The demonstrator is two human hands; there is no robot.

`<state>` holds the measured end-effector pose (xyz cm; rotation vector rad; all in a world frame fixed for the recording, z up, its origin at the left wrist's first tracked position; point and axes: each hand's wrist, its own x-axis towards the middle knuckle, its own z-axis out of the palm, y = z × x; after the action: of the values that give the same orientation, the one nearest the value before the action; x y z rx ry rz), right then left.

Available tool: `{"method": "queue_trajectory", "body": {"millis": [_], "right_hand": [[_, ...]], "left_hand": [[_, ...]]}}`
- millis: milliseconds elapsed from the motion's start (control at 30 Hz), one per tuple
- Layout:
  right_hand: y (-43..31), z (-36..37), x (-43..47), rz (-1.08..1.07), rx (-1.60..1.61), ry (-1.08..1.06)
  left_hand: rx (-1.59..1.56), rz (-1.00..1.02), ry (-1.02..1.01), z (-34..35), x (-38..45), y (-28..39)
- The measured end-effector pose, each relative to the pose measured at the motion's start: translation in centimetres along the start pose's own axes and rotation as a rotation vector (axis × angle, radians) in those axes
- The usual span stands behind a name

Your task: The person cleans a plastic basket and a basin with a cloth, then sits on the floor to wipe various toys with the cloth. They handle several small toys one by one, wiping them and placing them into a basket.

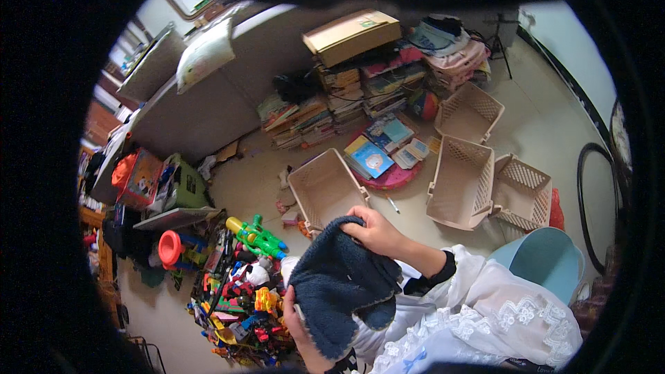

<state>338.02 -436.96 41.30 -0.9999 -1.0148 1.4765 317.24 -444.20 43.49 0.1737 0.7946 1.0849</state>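
A dark blue-grey cleaning cloth (343, 275) hangs spread between my two hands, above my lap. My right hand (371, 231) pinches its upper edge between thumb and fingers. At the cloth's left edge, my left hand (297, 317) grips the border, with part of the fingers hidden behind the fabric. Just beyond the cloth stands a beige plastic basket (330, 187) with lattice sides; its near end is partly covered by the cloth and my right hand. Left of my left hand lies a heap of mixed toys (244, 306), topped by a green and yellow water gun (257, 236).
More beige baskets (462, 187) stand to the right, near a light blue bin (545, 262). Books lie on a pink round mat (392, 179). Behind are book stacks (343, 98) under a cardboard box (353, 36). A black hose-like loop (582, 202) lies far right; a green storage box (184, 184) sits left.
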Motion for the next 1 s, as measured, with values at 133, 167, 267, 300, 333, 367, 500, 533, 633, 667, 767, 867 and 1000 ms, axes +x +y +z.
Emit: {"method": "queue_trajectory", "body": {"millis": [133,167,267,300,333,367,500,533,633,667,767,867,1000], "right_hand": [[1.1,-1.8,-3.0,-0.008,-0.111,-0.005],[1.4,-2.0,-3.9,-0.086,-0.195,-0.051],[2.0,-2.1,-5.7,-0.351,-0.431,-0.149],[2.2,-2.3,-6.1,-0.325,-0.345,-0.149],[2.3,-2.7,-6.5,-0.314,-0.319,-0.147],[2.3,-3.1,-6.8,-0.290,-0.269,-0.151],[2.2,-5.3,-7.8,-0.332,-0.386,-0.007],[2.0,-6.1,-8.2,-0.335,-0.398,0.046],[1.5,-9.2,-10.0,-0.319,-0.424,0.212],[1.2,-10.4,-11.1,-0.263,-0.410,0.287],[0.6,-14.5,-13.7,-0.147,-0.439,0.522],[1.0,-18.4,-14.6,-0.150,-0.687,0.755],[1.7,-21.9,-17.1,0.114,-0.796,0.923]], "left_hand": [[0.023,0.080,0.122,0.5,2.8,-5.2],[0.032,0.054,0.091,0.9,3.4,-6.3],[0.102,0.076,-0.027,2.2,4.8,-8.9],[0.152,0.117,-0.002,2.5,5.4,-9.4],[0.223,0.098,0.082,2.8,5.9,-9.8],[0.267,0.112,0.103,3.1,6.5,-10.2],[0.441,0.272,0.034,4.1,8.5,-12.8],[0.489,0.247,0.067,4.5,8.8,-13.6],[0.478,0.209,-0.238,6.2,9.5,-16.1],[0.551,0.181,-0.313,6.9,9.6,-17.0],[0.850,0.066,-0.492,8.6,10.7,-19.2],[0.896,0.002,-0.444,8.8,12.7,-20.4],[1.049,-0.041,-0.342,7.5,14.7,-21.4]]}}
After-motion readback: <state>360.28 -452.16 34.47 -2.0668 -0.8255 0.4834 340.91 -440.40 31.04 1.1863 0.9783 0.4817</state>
